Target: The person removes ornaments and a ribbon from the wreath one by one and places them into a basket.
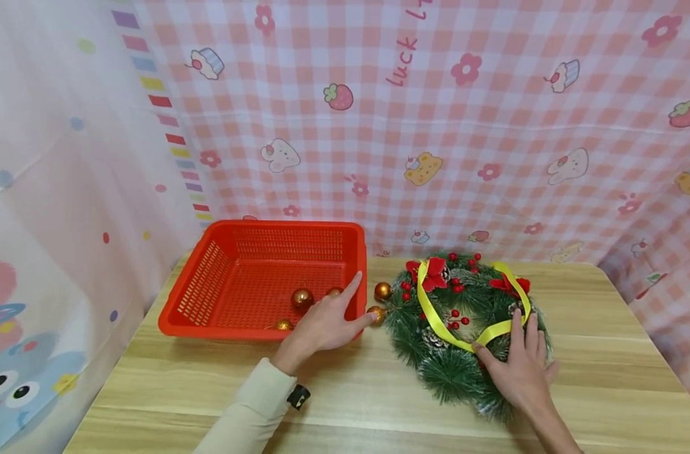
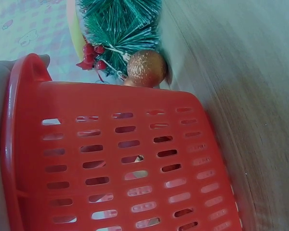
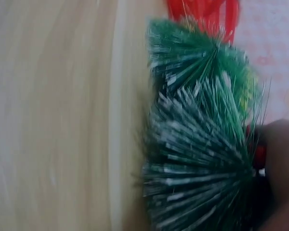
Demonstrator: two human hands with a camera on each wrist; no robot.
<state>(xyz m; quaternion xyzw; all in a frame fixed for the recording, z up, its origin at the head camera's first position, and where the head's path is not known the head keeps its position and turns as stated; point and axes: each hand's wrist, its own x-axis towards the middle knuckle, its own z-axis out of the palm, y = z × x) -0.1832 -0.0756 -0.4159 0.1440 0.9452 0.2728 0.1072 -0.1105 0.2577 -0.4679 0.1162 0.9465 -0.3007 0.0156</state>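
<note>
With its index finger and thumb stretched out, my left hand [image 1: 327, 325] lies over the front right corner of a red plastic basket [image 1: 276, 226]. Its thumb tip reaches past the rim, right by a glittery gold bauble [image 1: 377, 315] on the table. In the left wrist view the basket wall mostly hides that hand. My right hand [image 1: 520, 375], fingers spread, rests on the near right side of a green Christmas wreath [image 1: 443, 375]. Its fingertips touch a yellow ribbon [image 1: 433, 318] looped over the wreath. Frosted needles [image 3: 192, 159] fill the blurred right wrist view.
A shiny gold bauble [image 1: 382, 291] sits between basket and wreath. Inside the basket lie a shiny bauble [image 1: 302, 299], a glittery one [image 1: 283, 325] and another partly behind my left hand. Red flowers [image 1: 435, 274], berries and pinecones decorate the wreath. A checked curtain [image 1: 379, 139] hangs behind the wooden table [image 1: 345, 403].
</note>
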